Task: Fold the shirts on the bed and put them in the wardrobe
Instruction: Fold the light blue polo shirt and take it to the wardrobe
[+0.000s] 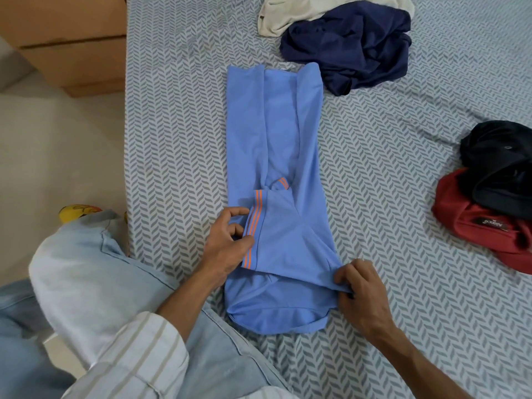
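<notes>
One light blue shirt (276,156) lies in the middle of the frame on the patterned bed (403,283), its sides folded inward into a long strip, orange stripes on the sleeve cuffs. I see my left hand (227,243) pinching the striped cuff and my right hand (359,292) pinching the folded edge at lower right. At the top sit a cream shirt (288,12) and a navy shirt (351,47), crumpled; at right, a black shirt (501,168) lies atop a red shirt (472,228).
</notes>
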